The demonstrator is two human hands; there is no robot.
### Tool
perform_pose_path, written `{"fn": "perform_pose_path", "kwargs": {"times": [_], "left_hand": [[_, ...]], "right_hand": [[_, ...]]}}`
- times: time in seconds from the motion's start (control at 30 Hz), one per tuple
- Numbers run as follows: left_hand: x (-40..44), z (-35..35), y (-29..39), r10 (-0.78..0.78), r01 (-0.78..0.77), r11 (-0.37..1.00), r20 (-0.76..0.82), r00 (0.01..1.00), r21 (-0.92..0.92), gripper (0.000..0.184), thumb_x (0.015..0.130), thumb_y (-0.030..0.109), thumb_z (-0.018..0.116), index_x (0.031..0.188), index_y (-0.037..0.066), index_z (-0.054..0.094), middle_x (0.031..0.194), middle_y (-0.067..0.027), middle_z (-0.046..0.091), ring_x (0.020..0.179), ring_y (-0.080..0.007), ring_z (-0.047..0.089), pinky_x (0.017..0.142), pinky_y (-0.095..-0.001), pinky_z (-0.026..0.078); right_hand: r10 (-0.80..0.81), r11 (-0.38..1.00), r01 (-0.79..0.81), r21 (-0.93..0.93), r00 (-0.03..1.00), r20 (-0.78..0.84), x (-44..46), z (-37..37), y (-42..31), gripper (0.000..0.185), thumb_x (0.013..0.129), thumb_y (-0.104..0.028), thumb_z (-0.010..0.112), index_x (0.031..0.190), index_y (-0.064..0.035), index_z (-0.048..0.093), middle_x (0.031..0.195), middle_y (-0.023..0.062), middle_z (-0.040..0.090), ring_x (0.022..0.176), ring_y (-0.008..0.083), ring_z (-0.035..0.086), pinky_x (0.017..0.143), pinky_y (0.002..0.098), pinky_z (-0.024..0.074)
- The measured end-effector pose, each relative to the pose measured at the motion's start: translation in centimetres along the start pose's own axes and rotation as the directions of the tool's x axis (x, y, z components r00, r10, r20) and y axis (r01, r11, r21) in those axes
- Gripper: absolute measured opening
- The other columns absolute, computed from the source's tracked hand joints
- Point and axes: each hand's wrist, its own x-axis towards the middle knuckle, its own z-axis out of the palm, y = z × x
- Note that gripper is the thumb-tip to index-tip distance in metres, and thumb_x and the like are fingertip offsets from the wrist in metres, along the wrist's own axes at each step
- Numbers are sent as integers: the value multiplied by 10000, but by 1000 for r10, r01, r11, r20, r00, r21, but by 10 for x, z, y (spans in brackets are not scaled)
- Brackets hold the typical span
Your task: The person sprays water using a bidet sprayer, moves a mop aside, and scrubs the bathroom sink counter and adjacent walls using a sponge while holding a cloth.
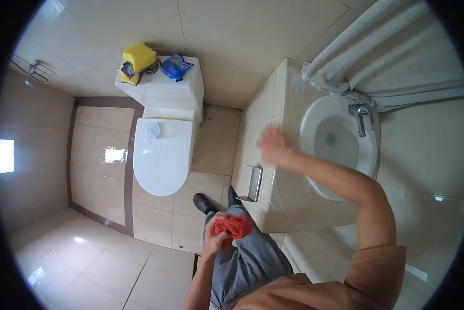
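My left hand (219,235) is closed round a bunched red cloth (234,227), held over my lap above the grey trousers. Farther up, my right hand (274,145) is blurred by motion at the near-left edge of the tiled counter (296,206), above the metal paper holder (254,183). Its fingers are too smeared to read, and nothing can be made out in it. To the right of that hand is the white washbasin (314,135) with a chrome tap (362,119).
The white toilet (163,160) has its lid down with a small clear cup (152,130) on it. Yellow sponges (139,56) and a blue packet (176,67) lie on the tank. Grey-white towels (387,57) hang behind the basin.
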Motion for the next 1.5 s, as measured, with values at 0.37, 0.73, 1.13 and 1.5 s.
{"fn": "perform_pose_path", "kwargs": {"times": [0.37, 0.73, 1.13, 1.5], "left_hand": [[11, 32, 15, -190, 192, 948, 31, 981, -255, 424, 945, 371, 427, 946, -21, 589, 1023, -135, 606, 930, -194, 583, 850, -326, 467], [90, 12, 75, -267, 275, 961, 186, 946, -21, 610, 1003, 252, 514, 1505, 107, 200, 1346, -106, 465, 1273, -195, 441, 1054, -331, 371], [157, -66, 105, -252, 274, 955, 176, 952, -113, 500, 1020, 221, 497, 1430, 97, 238, 1305, -125, 503, 1169, -213, 516, 990, -338, 436], [251, -9, 113, -60, 75, 996, 301, 952, -39, 520, 1021, 197, 483, 1448, 70, 213, 1300, -105, 488, 1183, -190, 475, 1022, -317, 374]], "right_hand": [[77, 809, -8, 588, 993, -93, -35, -40, -38, 237, 731, -135, 611, 946, -65, 681, 950, 95, 649, 973, 271, 561, 921, 412, 405], [670, -364, 11, 931, 698, 253, -29, -78, -158, 396, 892, -171, 702, 1173, -59, 446, 937, 51, 577, 843, 115, 622, 733, 269, 511], [701, -581, 30, 813, 526, 482, 22, -128, -209, 460, 913, -285, 677, 1254, -23, 514, 1179, 111, 569, 1124, 193, 558, 962, 332, 456], [944, -261, 293, 920, 278, 179, 1, -80, -119, 446, 700, -35, 562, 1143, 18, 554, 1027, 79, 636, 970, 175, 621, 916, 311, 485]]}}
